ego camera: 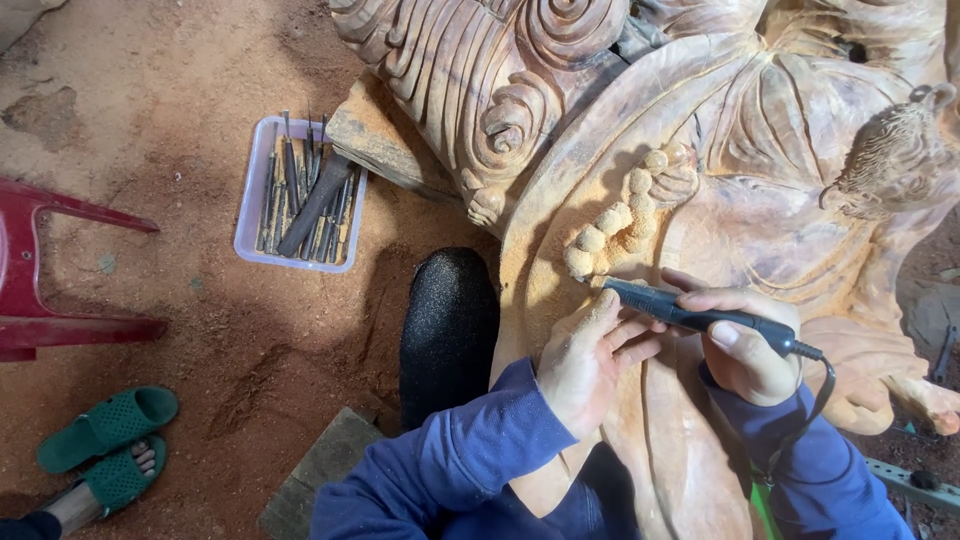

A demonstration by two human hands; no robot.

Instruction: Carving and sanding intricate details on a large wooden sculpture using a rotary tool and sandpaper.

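Now both hands — right hand [745, 350], left hand [590, 360] — clasped around the black rotary tool [690, 315] against the wood carving [760, 200].

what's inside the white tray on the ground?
The white tray holds a row of thin metal chisels with a dark, thicker tool lying diagonally on top. The tray's bottom and the chisels under that tool are covered.

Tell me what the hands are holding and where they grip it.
The right hand grips a dark corded rotary tool around its rear body; the left hand steadies its front section with fingertips.
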